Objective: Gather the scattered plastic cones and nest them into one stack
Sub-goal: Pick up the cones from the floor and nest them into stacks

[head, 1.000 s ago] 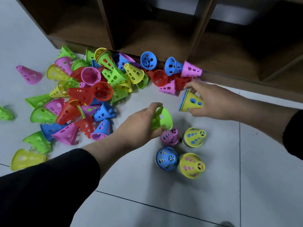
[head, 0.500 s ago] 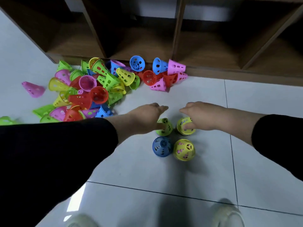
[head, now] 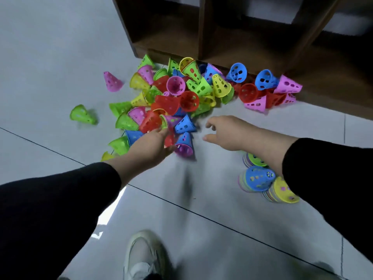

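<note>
Both hands reach with loose, empty grips: left hand touching the cone pile, right hand just beside it.

Bare floor tiles between the cone pile and nested stacks; shelf unit behind.

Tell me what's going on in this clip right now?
A person is gathering plastic cones off a tiled floor. Both hands are empty and reaching toward the loose pile in front of a wooden shelf: the left hand is at the pile's near edge by a purple cone, and the right hand hovers open beside it. Under the right forearm, short stacks stand upright, one topped blue, one yellow, one green. Most cones are not yet stacked.
</note>
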Tool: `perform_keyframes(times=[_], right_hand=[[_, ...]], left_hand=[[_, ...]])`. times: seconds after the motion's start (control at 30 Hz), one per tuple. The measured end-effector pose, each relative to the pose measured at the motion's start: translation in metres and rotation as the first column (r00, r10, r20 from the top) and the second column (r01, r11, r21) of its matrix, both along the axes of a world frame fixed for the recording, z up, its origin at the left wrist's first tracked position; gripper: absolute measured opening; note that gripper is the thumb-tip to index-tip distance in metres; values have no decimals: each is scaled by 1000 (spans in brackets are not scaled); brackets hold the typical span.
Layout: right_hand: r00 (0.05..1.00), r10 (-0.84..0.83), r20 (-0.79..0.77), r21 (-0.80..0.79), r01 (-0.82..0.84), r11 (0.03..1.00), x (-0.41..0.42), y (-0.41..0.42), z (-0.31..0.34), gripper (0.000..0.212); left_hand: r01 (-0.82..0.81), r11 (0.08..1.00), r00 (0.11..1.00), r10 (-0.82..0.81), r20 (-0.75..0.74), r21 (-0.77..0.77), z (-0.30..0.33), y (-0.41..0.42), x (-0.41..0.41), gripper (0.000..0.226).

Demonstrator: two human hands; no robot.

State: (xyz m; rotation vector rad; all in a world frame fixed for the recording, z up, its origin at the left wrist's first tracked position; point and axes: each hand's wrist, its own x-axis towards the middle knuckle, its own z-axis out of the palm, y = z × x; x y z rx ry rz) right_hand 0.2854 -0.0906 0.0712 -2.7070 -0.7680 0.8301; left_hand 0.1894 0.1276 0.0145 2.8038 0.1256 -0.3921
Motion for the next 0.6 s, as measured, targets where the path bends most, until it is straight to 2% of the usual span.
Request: perform_keyframes(times=[0.07, 0.13, 0.2, 0.27, 0.33, 0.37, 0.5, 0.6], right_hand=[[976, -184, -114, 44, 190, 981, -5, 21, -23, 46], [897, -372, -240, 72, 398, 914, -10, 35, -49, 52], [751, -532, -390, 79, 603, 794, -15, 45, -74, 63], [596, -628, -501, 38, 740, 672, -18, 54, -95, 66], [474, -672, -569, -3, 816, 578, -20, 62, -112, 68], [445, -682, -581, -11, 833, 553, -20, 66, -121, 72], [378, -707, -598, 18, 888, 460, -17, 75, -143, 80], [368, -713, -597, 63, 908, 415, -15, 77, -150, 81]], left_hand=[[-86, 991, 996, 87, 13, -106, -25, -1, -6, 42], [-166, 967, 983, 177, 44, -193, -41, -3, -3, 38], [-161, 959, 974, 192, 119, -232, -46, -5, 9, 38], [-49, 980, 977, 88, 196, -195, -47, -4, 27, 45], [49, 993, 980, -26, 197, -110, -48, -3, 51, 52], [83, 994, 983, -71, 168, -65, -49, -3, 64, 54], [258, 959, 966, -260, -3, 117, -54, -7, 105, 60], [338, 916, 940, -316, -131, 216, -64, -11, 124, 56]])
